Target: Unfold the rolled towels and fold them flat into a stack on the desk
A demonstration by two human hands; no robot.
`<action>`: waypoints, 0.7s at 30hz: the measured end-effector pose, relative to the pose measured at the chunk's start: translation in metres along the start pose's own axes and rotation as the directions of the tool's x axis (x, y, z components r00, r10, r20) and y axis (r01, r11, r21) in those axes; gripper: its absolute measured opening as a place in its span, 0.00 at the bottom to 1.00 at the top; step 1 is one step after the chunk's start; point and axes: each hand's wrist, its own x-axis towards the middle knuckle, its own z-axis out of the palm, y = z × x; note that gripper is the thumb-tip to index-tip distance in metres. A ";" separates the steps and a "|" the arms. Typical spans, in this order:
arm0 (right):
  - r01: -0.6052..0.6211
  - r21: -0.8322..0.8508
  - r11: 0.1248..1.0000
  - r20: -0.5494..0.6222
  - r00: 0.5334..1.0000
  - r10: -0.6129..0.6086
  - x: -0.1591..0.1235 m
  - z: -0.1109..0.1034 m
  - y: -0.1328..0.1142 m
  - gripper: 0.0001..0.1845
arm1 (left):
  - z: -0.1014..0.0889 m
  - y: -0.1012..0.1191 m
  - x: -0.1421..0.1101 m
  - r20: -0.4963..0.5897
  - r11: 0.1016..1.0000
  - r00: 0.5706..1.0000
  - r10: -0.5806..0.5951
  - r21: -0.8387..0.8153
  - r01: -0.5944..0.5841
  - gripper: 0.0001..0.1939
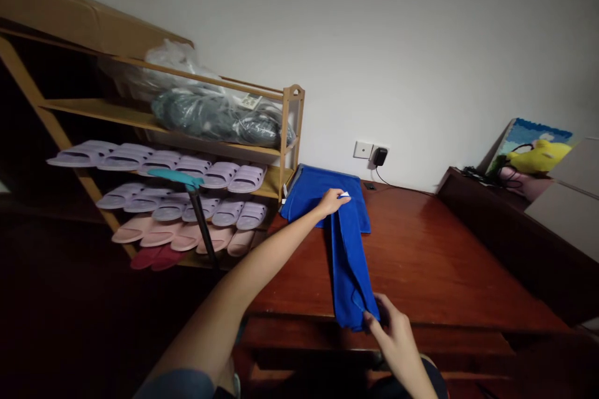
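A blue cloth, folded into a long narrow strip, stretches from the middle of the wooden table to its front edge. My left hand pinches the far end, where a small white tag shows at the fingertips. At the near end, my right hand grips the corner between thumb and fingers. Behind the strip, against the wall, more blue cloth lies flat and folded, partly covered by my left hand.
A wooden shoe rack with rows of lilac and pink slippers stands at the left. In front of it rises a pole with a teal top. A black plug adapter trails a cable along the wall. A yellow plush toy sits at right.
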 end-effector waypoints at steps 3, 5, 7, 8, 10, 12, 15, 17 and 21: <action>0.023 -0.155 0.988 -0.061 0.998 -0.033 0.003 0.013 -0.001 0.22 | 0.021 0.003 0.011 0.027 0.993 1.000 0.012 0.115 -0.015 0.08; 0.008 -0.264 0.965 -0.084 0.996 -0.031 0.005 0.014 0.003 0.21 | 0.028 0.005 0.009 0.050 0.982 0.998 0.025 0.186 -0.034 0.06; -0.005 -0.332 0.943 -0.095 0.995 -0.028 0.004 0.007 0.008 0.22 | 0.029 0.007 -0.001 0.053 0.965 0.998 0.046 0.256 -0.058 0.07; -0.003 -0.344 0.939 -0.088 0.996 -0.029 0.003 0.000 0.010 0.22 | 0.027 0.009 -0.009 0.044 0.954 0.997 0.060 0.291 -0.071 0.09; 0.023 -0.340 0.940 -0.070 0.996 -0.049 0.003 -0.018 0.010 0.25 | 0.019 0.015 -0.031 0.020 0.932 0.996 0.089 0.351 -0.091 0.13; 0.084 -0.334 0.939 -0.052 0.993 -0.107 0.007 -0.037 0.003 0.26 | 0.009 0.022 -0.059 0.045 0.904 0.991 0.125 0.408 -0.132 0.15; 0.208 -0.354 0.912 -0.028 0.972 -0.233 0.027 -0.049 -0.016 0.22 | 0.003 0.030 -0.106 0.234 0.805 0.953 0.191 0.519 -0.289 0.18; 0.260 -0.379 0.888 0.004 0.960 -0.280 0.047 -0.042 -0.028 0.20 | 0.005 0.032 -0.133 0.340 0.746 0.921 0.188 0.561 -0.359 0.22; 0.202 -0.512 0.835 0.033 0.976 -0.216 0.087 -0.009 -0.034 0.26 | 0.020 0.023 -0.159 0.451 0.719 0.888 0.090 0.587 -0.371 0.30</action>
